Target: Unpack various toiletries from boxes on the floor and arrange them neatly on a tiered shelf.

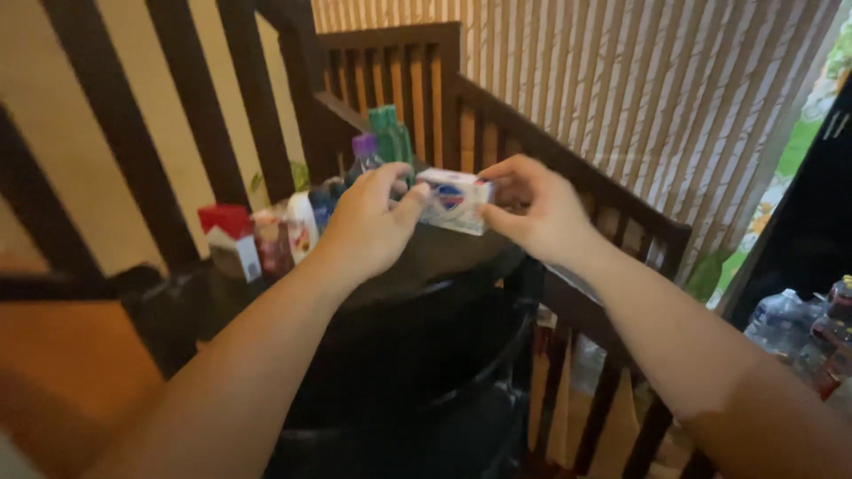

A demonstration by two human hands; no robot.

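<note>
Both hands grip one small white box [454, 200] between them: my left hand [371, 222] pinches its near end, my right hand [532, 206] the far end. Beyond the left hand stand bottles [387, 137].

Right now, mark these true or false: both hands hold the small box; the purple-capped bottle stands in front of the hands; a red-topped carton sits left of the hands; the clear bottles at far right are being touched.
1. Both the left hand and the right hand hold the small white box: true.
2. The purple-capped bottle stands nearer the camera than the hands: false, it is behind the left hand.
3. A red-topped carton sits left of the hands: true.
4. The clear bottles at far right are being touched: false, no hand is near them.
</note>
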